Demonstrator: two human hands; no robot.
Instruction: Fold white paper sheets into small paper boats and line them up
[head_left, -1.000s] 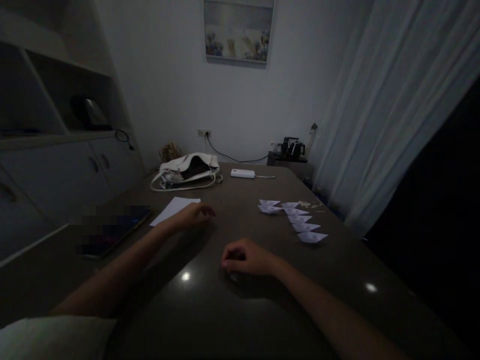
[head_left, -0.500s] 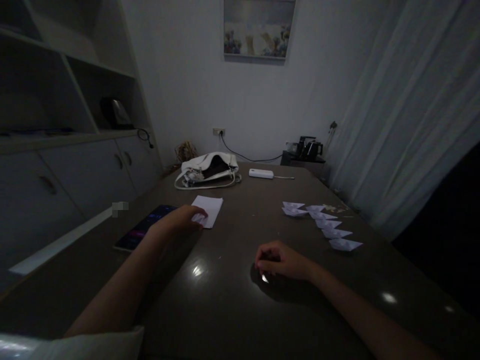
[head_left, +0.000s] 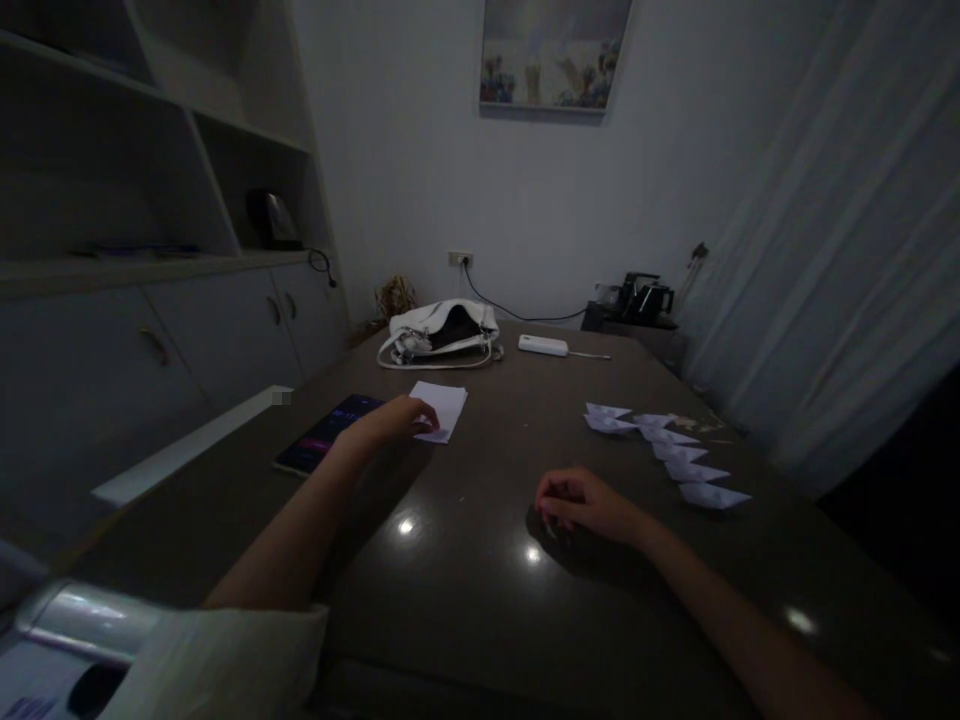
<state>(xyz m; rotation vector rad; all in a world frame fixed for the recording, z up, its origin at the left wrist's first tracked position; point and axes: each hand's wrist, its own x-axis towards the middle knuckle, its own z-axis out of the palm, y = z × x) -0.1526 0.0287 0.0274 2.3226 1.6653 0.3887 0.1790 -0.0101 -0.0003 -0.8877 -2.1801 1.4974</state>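
My left hand (head_left: 400,418) reaches over the lower left part of a stack of white paper (head_left: 448,405). Its bent fingertips touch the paper, thumb and fingers are apart, and no sheet is lifted. Beside that wrist lies a dark tablet or large phone (head_left: 319,440) with a lit screen, partly covered by my forearm. My right hand (head_left: 581,500) rests on the table (head_left: 480,590), fingers curled in towards the thumb, with nothing visible in them. Several folded white paper boats (head_left: 694,470) stand in a slanting row to the right of it.
A white handbag (head_left: 442,335) sits at the far end of the table. Right of it lies a white power bank (head_left: 543,345) with a short strap. Small pale scraps (head_left: 697,424) are near the right edge. Electric kettles (head_left: 649,298) stand on a side stand beyond.
The view has shifted, so everything appears further right and slightly higher. My left hand still touches the paper stack, and my right hand stays curled on the table.
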